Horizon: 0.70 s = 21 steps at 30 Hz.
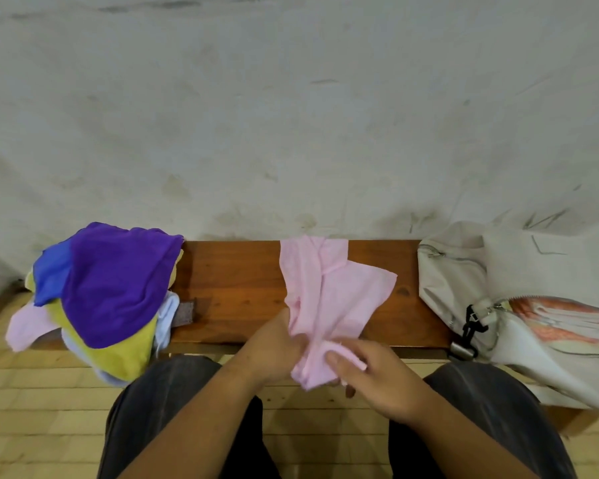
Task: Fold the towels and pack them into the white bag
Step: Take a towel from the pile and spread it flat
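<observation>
A thin pink towel (329,288) lies rumpled across the middle of the wooden bench (236,281), its near end bunched over the front edge. My left hand (277,347) grips that bunched end from the left. My right hand (377,375) pinches the same end from the right, thumb on top of the cloth. On the bench's left end sits a heap of unfolded towels (111,292), purple on top with blue, yellow, pink and white beneath. The white bag (498,299) lies on the right end, its zip open, with folded orange and white cloth showing inside.
A stained pale wall (291,115) rises right behind the bench. My knees in dark trousers (159,409) are in front of the bench, above a yellowish tiled floor (25,392). A small grey cloth (184,312) peeks out beside the heap.
</observation>
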Tool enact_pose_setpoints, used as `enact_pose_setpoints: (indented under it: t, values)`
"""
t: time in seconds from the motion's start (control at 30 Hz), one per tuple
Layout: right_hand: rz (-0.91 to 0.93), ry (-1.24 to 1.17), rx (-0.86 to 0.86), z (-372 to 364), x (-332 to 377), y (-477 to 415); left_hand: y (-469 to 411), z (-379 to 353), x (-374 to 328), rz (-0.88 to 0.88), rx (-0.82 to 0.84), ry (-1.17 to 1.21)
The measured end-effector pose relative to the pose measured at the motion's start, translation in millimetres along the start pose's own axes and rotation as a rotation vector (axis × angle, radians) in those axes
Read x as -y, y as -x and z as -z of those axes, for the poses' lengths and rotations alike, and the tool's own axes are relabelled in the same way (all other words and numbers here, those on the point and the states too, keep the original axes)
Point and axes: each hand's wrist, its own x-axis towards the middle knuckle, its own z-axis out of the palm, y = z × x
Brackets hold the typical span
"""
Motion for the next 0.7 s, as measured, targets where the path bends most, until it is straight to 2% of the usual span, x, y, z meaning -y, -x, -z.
enact_pose_setpoints:
  t: [0.1, 0.2, 0.23, 0.33, 0.4, 0.53, 0.7]
  values:
    - [0.011, 0.055, -0.268, 1, -3, -16, 12, 7, 3, 0.122, 0.014, 0.236]
    - [0.056, 0.424, -0.442, 9, -23, -21, 19, 19, 12, 0.198, 0.068, 0.424]
    - [0.043, 0.555, -0.433, 9, -25, -23, 20, 24, 15, 0.221, 0.062, 0.473]
    - [-0.036, 0.879, -0.235, -3, -27, -30, 23, 34, 22, 0.269, 0.079, 0.571]
    - [-0.024, 0.973, -0.211, -6, -31, -34, 27, 37, 24, 0.257, 0.144, 0.621]
    - [0.081, 0.822, -0.444, -3, -38, -40, 27, 41, 28, 0.228, 0.132, 0.717]
    - [0.125, 0.528, -0.431, 4, -20, -26, 15, 49, 42, 0.283, -0.209, 0.736]
